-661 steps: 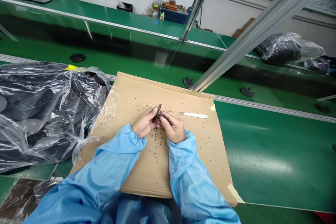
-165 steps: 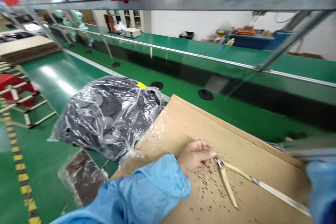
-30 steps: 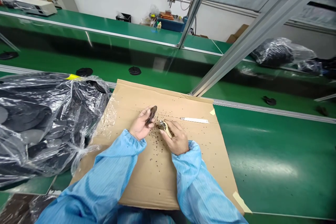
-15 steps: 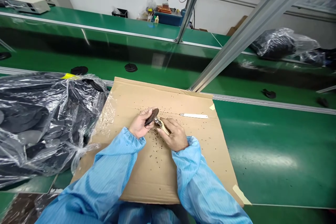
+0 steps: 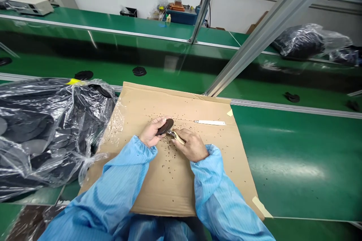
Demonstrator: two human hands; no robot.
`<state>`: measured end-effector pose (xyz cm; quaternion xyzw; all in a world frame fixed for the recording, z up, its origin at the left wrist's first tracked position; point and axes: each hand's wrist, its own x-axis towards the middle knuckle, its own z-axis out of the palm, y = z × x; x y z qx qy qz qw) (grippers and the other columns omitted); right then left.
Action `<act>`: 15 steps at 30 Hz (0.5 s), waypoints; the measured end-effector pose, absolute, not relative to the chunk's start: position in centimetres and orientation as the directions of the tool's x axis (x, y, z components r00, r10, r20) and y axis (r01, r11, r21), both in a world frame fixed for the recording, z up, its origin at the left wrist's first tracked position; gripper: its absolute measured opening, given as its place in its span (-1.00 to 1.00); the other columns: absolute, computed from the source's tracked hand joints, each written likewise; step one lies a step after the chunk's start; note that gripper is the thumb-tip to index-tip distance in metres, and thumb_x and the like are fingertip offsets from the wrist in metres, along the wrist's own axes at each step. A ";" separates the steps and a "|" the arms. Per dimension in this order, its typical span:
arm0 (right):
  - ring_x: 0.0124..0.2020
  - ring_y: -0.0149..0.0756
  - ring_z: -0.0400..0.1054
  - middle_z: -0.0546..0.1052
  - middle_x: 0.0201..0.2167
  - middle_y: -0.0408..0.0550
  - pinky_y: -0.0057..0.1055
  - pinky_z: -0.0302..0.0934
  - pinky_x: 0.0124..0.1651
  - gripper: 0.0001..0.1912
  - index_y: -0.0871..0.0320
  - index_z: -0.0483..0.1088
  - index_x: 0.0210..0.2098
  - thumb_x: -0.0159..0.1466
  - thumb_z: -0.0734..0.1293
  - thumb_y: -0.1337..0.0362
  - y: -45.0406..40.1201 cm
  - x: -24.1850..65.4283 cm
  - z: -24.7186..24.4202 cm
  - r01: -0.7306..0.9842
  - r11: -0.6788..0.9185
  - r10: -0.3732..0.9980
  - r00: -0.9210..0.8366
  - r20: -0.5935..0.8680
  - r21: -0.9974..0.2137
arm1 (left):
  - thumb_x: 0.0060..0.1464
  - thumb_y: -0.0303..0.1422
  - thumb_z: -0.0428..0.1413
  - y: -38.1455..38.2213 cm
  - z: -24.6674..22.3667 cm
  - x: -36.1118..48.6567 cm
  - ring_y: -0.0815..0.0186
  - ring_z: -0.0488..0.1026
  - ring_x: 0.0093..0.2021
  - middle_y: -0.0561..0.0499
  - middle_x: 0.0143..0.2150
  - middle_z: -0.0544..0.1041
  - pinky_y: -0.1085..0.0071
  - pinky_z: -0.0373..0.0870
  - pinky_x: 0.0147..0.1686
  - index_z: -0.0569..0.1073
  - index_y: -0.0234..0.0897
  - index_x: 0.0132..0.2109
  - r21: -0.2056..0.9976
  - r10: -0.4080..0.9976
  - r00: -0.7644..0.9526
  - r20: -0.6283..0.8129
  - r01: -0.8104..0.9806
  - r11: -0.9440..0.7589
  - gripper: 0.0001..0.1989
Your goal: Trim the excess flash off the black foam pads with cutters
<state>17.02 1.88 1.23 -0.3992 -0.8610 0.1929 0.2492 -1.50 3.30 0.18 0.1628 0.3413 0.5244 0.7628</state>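
Note:
My left hand (image 5: pixel 152 132) is closed on a thin black disc (image 5: pixel 165 127), which it holds tilted above the cardboard sheet (image 5: pixel 158 196). Cream-handled nippers (image 5: pixel 178 138) are gripped in my right hand (image 5: pixel 194 146), their metal jaws at the lower right edge of the disc. Whether the jaws bite into the disc, I cannot tell. Small dark scraps (image 5: pixel 169 158) lie scattered over the cardboard below and around both hands. A white utility knife (image 5: pixel 209 122) rests flat on the cardboard, beyond my right hand.
On the left lies a big clear plastic bag (image 5: pixel 56 120) of black discs. Behind the cardboard, small black disc piles (image 5: pixel 139 71) sit on the green belt (image 5: pixel 113 67). A slanted metal post (image 5: pixel 249 45) rises at the right. Tape (image 5: pixel 261 207) holds a cardboard corner.
The disc has turned to show more of its flat face. My right hand and the nippers have shifted slightly right and down. The view has moved a little.

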 end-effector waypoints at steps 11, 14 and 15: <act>-0.09 -0.14 0.39 0.50 -0.11 0.05 -0.20 0.30 0.01 -0.60 0.16 0.39 0.04 0.29 0.28 0.09 2.3 17.4 0.1 0.720 0.538 0.813 -0.306 0.495 -0.438 | -0.10 -0.43 0.29 3.8 1.3 -1.2 0.42 0.47 -0.39 0.04 -0.32 0.50 0.56 0.37 -0.48 0.38 -0.30 -0.17 0.566 0.940 -0.043 -0.340 -0.807 0.168 -0.68; -0.04 -0.07 0.36 0.50 -0.07 0.07 -0.10 0.25 0.04 -0.56 0.16 0.38 0.05 0.27 0.29 0.05 2.8 17.7 -0.6 0.791 0.516 0.808 -0.321 0.494 -0.329 | -0.12 -0.42 0.31 4.0 1.1 -1.2 0.54 0.35 -0.53 0.11 -0.43 0.45 0.66 0.17 -0.63 0.39 -0.29 -0.17 0.565 0.942 -0.101 -0.320 -0.818 0.104 -0.66; -0.03 -0.05 0.36 0.49 -0.05 0.08 -0.07 0.25 0.04 -0.55 0.16 0.37 0.06 0.28 0.28 0.03 2.9 17.8 -0.9 0.802 0.512 0.809 -0.330 0.486 -0.308 | -0.15 -0.41 0.32 4.0 1.1 -1.2 0.57 0.29 -0.58 0.14 -0.48 0.42 0.66 0.11 -0.66 0.39 -0.29 -0.19 0.569 0.942 -0.099 -0.322 -0.815 0.109 -0.65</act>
